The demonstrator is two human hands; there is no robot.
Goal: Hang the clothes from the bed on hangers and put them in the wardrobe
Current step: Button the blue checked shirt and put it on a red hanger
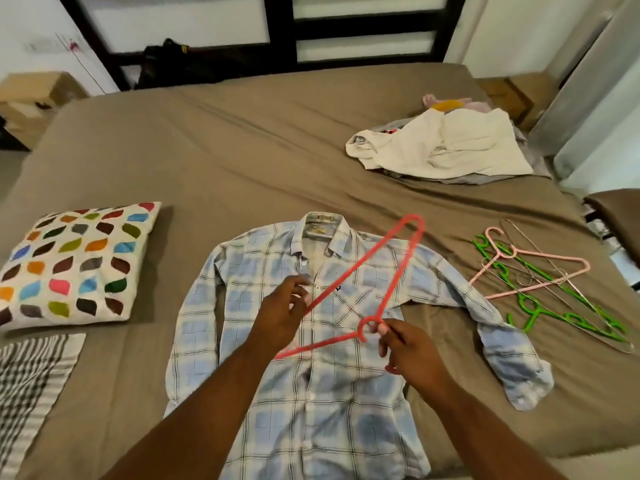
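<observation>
A light blue plaid shirt (270,341) lies flat and face up on the brown bed (242,140), collar away from me. Over its chest I hold a red plastic hanger (388,271). My right hand (412,355) pinches the hanger at its hook. My left hand (280,313) grips the hanger's long bar near the shirt's button line. A heap of clothes with a cream garment (446,147) on top lies at the far right of the bed.
Spare hangers (540,282), pink, green and wire, lie in a loose pile on the bed to the right of the shirt. A cushion with coloured leaf shapes (76,265) sits at the left, a striped cloth (31,386) below it. A black headboard stands behind.
</observation>
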